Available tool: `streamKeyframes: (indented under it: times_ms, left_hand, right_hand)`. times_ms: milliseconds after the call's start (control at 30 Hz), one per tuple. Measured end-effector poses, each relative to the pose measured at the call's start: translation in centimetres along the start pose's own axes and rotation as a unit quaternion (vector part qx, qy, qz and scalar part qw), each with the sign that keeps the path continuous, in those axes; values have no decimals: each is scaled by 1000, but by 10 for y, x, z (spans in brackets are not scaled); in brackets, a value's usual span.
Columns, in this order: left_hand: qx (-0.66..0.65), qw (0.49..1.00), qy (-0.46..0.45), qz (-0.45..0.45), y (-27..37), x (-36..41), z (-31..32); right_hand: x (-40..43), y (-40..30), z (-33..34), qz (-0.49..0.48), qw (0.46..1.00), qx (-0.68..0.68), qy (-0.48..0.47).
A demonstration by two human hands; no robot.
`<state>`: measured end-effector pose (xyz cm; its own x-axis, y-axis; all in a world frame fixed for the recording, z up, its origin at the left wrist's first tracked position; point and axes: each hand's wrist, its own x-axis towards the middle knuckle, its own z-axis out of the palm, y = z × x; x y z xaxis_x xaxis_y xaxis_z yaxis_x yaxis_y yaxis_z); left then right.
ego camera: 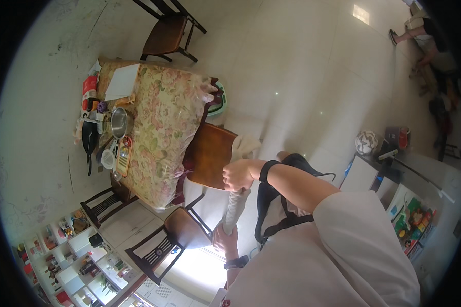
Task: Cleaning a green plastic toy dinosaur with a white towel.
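A length of pale beige cloth (236, 205) is twisted into a roll and stretched between my two hands. My right hand (238, 174), with a black band at the wrist, is closed around its upper part. A loose end of the cloth spreads beyond that fist, over the edge of a brown wooden chair seat (211, 157). My left hand (226, 238) grips the other end, near another wooden chair (184, 228). A dark watch sits on the left wrist. Fingers hide parts of the cloth at both grips.
A table with a floral tablecloth (165, 103) holds a metal bowl (121, 122), a black frying pan (88, 136) and white sheets (123, 81). A green basin (219, 103) is beside it. White shelves (67, 261) stand lower left. A person (426, 38) sits upper right, beyond a ball (366, 142).
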<state>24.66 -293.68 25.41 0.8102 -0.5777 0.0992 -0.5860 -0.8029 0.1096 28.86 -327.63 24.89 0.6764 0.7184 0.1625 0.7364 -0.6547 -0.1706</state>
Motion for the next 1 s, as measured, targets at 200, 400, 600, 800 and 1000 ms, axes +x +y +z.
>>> streamKeyframes:
  times_ms: [200, 400, 600, 800, 1000]
  left_hand:
    - [-22, 1000, 11, -4, -1, -2, 2]
    - [-12, 1000, 14, 2, -1, -1, 2]
    - [-14, 1000, 16, 3, -1, 0, 2]
    - [-5, 1000, 8, -25, 3, 0, -1]
    - [10, 999, 8, -45, 4, 1, -2]
  right_hand:
    - [-1, -2, -1, 7, 1000, 8, 10]
    - [0, -2, -1, 5, 1000, 2, 12]
    - [0, -2, -3, 3, 1000, -5, 5]
    - [0, -2, -4, -2, 1000, -24, 1]
    - [0, -2, -4, -9, 999, -47, 13]
